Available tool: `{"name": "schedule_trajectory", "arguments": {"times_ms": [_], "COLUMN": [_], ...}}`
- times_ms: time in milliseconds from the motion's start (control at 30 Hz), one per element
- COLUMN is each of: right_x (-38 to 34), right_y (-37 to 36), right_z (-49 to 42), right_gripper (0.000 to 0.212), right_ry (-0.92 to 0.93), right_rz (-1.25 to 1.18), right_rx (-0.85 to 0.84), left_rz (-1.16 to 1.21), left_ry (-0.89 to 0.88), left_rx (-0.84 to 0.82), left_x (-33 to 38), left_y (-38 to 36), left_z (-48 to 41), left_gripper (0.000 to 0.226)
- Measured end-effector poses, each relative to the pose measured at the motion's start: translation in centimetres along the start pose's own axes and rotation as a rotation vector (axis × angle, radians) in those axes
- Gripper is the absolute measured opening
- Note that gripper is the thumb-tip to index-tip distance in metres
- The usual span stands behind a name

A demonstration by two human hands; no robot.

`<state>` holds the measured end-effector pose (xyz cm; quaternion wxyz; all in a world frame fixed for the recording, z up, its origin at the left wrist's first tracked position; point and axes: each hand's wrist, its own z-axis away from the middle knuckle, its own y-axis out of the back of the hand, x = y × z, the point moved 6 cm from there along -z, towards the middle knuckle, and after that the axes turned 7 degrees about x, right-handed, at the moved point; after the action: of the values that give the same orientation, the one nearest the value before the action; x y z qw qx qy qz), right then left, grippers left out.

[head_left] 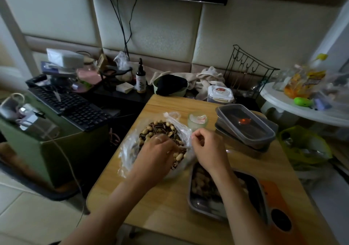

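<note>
- The bag (130, 150) of peanuts and seeds (160, 128) is lying open in the middle of the desk (170, 197), just beside the tray (189, 188), probably so sorted nuts are travelling only a short way.
- The right hand (209, 150) is pinching the bag's near edge, apparently pulling the mouth wide.
- The left hand (156, 150) is reaching into the mix with its fingers curled down; whether it is gripping anything cannot be told.
- The tray is already holding some peanuts under the right wrist.
</note>
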<state>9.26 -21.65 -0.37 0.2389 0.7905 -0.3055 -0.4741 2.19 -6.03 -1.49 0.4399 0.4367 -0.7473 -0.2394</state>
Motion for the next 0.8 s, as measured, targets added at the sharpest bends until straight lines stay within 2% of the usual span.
{"name": "schedule_trajectory", "arguments": {"times_ms": [133, 267, 433, 600, 700, 800], "right_x": [-1.6, -2.1, -2.3, -2.7, -2.7, -2.4], "right_y": [-4.0, -6.9, -7.7, -8.1, -9.9, -12.3], "right_z": [-0.6, -0.5, -1.9, -5.7, -9.1, -11.2], "right_gripper": [0.004, 0.013, 0.006, 0.01, 0.024, 0.052], "right_ry": [0.03, 0.06, 0.037, -0.01, -0.066, -0.108], "right_rz": [0.061, 0.208, 0.203, 0.107, 0.084, 0.127], "right_rx": [-0.125, -0.247, -0.185, -0.076, -0.102, -0.218], "left_rz": [-0.232, -0.208, -0.139, -0.064, -0.04, -0.03], "left_ry": [0.142, 0.198, 0.193, 0.206, 0.228, 0.258], "left_rx": [-0.024, -0.053, -0.072, -0.046, -0.029, -0.022], "left_x": [-4.7, -7.4, -8.5, -8.6, -8.7, -9.2], "left_y": [1.9, 2.9, 3.1, 3.5, 3.7, 3.5], "left_z": [-0.3, -0.4, -0.4, -1.1, -1.7, -2.1], "left_gripper": [0.026, 0.031, 0.03, 0.024, 0.024, 0.023]}}
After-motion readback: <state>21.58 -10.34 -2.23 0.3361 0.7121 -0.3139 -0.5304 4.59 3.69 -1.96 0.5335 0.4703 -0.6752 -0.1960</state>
